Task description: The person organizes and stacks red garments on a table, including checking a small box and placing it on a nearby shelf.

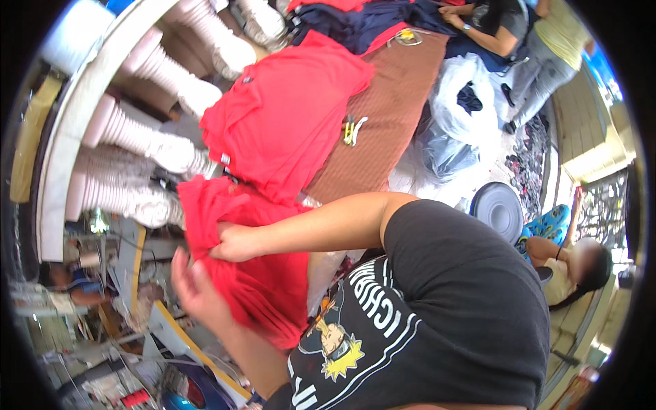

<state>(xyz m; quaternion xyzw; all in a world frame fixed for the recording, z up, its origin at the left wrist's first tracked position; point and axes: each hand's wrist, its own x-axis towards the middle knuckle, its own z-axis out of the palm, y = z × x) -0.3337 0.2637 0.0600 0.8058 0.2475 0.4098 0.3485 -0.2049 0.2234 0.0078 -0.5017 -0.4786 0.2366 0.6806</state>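
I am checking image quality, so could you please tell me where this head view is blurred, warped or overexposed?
Head view: the left hand is motion-blurred against the red garment; fisheye bends the table edge near the rim; the plastic bags are glaring white in sunlight; black vignette fills the corners.
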